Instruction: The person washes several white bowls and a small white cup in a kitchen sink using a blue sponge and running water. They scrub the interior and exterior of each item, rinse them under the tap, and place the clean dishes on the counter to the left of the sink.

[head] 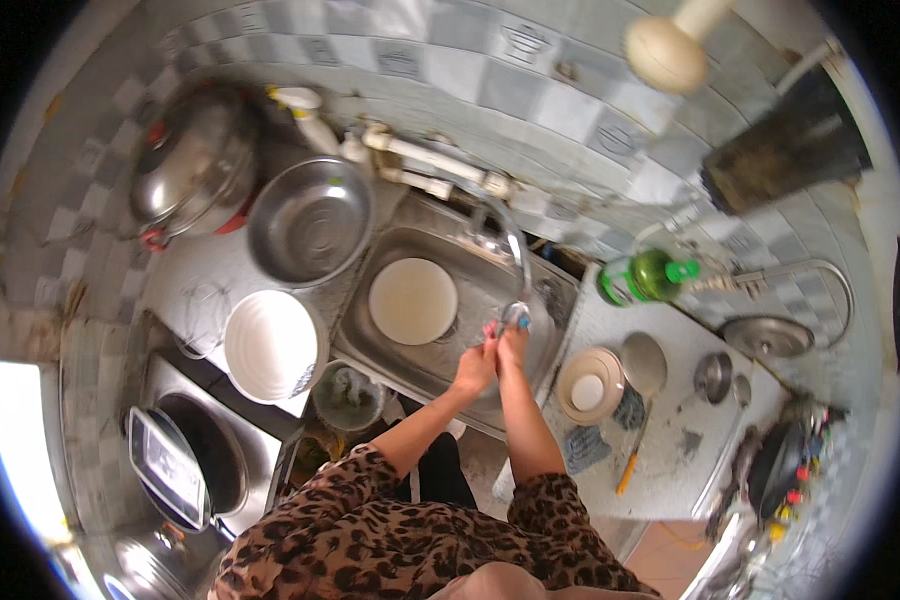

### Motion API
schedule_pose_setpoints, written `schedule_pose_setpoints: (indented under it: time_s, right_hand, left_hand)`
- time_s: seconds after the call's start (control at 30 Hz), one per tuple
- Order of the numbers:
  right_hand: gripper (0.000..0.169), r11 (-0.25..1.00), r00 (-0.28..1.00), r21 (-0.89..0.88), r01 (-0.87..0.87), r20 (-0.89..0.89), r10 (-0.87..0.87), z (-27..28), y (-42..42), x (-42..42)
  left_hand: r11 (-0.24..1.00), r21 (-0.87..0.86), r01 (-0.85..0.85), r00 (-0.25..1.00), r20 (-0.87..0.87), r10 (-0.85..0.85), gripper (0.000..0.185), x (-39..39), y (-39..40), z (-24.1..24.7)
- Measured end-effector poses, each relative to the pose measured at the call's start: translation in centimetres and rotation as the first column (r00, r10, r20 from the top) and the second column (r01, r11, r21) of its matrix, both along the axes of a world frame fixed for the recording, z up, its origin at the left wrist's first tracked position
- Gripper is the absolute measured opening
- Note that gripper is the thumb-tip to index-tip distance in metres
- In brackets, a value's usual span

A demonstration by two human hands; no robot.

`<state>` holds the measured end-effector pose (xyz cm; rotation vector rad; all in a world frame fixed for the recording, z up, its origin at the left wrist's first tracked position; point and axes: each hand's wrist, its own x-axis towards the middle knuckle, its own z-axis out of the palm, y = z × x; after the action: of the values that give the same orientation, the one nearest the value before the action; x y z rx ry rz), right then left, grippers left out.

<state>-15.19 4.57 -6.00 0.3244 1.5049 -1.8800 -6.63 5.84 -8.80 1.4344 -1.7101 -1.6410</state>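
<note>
Both hands meet below the curved metal faucet (pixel 520 255), over the right part of a stainless steel sink (pixel 465 382). My left hand (pixel 478 366) lies against my right hand (pixel 511 348), with pink showing near its fingertips. Close to the spout's end, the right fingers reach a small blue-and-silver part; whether they grip it is unclear. What the palms may hold is hidden. A round white bowl (pixel 412 301) with cloudy liquid sits in the sink's left part, apart from both hands.
Left of the sink stand a steel basin (pixel 311 221), a white ribbed bowl (pixel 271 346) and a lidded pot (pixel 195 165). On the right counter are a green bottle (pixel 645 277), stacked bowls (pixel 591 360), a ladle (pixel 643 364) with a wooden-coloured handle and a grey cloth (pixel 586 448).
</note>
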Motion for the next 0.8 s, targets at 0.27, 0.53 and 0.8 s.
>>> schedule_pose_setpoints:
  time_s: [0.27,0.53,0.8]
  right_hand:
    - [0.042,0.751,0.803,0.444,-0.489,-0.108,0.587,3.8,2.7,2.8]
    - [0.044,0.534,0.542,0.522,-0.665,-0.155,0.826,4.9,6.6,2.3]
    - [0.030,0.891,0.878,0.445,-0.085,-0.389,0.278,-0.4,6.4,-4.7]
  left_hand:
    - [0.941,0.322,-0.098,0.995,0.029,0.094,0.069,-1.2,-3.7,-1.2]
    - [0.614,0.787,0.055,0.904,-0.300,0.304,0.037,-1.7,-10.1,-6.4]
    - [0.825,-0.338,0.452,0.888,0.085,-0.452,0.058,-4.4,1.9,5.4]
